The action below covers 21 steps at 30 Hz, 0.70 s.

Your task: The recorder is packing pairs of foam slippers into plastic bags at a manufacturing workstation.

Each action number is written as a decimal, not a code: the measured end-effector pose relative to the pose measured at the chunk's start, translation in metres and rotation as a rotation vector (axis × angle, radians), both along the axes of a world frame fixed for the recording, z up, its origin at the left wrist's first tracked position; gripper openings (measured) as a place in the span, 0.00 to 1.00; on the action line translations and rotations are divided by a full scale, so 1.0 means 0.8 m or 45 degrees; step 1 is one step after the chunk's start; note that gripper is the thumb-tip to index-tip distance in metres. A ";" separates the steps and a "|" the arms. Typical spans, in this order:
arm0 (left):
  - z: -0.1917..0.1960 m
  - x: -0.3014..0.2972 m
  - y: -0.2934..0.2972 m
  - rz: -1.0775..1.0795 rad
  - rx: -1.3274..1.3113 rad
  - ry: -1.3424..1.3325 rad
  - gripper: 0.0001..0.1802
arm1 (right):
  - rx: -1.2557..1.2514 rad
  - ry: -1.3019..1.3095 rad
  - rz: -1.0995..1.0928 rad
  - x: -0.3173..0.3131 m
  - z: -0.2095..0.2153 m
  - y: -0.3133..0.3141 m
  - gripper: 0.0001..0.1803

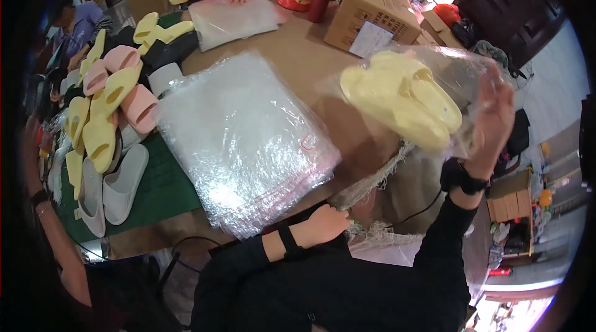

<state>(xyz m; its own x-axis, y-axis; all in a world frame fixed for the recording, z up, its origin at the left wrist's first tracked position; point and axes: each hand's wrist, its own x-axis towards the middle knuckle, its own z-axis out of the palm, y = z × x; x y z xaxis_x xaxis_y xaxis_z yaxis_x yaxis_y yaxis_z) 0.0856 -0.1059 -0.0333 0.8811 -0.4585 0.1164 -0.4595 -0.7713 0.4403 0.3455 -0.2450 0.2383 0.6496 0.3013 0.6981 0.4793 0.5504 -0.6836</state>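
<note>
Head view: bagged yellow slippers [391,102] are seen aloft at the right hand [495,115], its grip and the left hand's [324,225] indeterminable; packing seems in hand, controlled set-down judged required.

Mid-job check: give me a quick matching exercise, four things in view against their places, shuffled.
Things:
1. rightmost yellow slippers
2. stack of clear bags
3. red tumbler
4. grey slippers

Places:
A. upright, just left of the large cardboard box
B. at the near left, on the green cloth
C. inside a clear bag, next to the right hand
D. lying flat around the middle of the table

Right pairs: 1-C, 2-D, 3-A, 4-B.
</note>
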 end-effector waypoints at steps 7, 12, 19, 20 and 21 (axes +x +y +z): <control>0.022 0.001 0.003 -0.042 0.103 -0.020 0.06 | -0.078 -0.010 -0.792 -0.105 -0.005 -0.152 0.05; 0.017 0.003 0.001 -0.067 0.111 -0.021 0.06 | -0.660 -0.062 -1.255 -0.134 -0.070 -0.136 0.04; 0.014 0.003 0.003 -0.044 0.155 -0.024 0.04 | -1.595 -0.313 -1.893 -0.090 -0.164 -0.133 0.10; 0.015 0.002 0.002 -0.016 0.169 -0.026 0.04 | -1.825 -0.224 -1.698 -0.086 -0.174 -0.130 0.12; 0.017 0.002 0.001 -0.035 0.170 -0.017 0.04 | -2.041 -0.143 -1.485 -0.084 -0.180 -0.128 0.14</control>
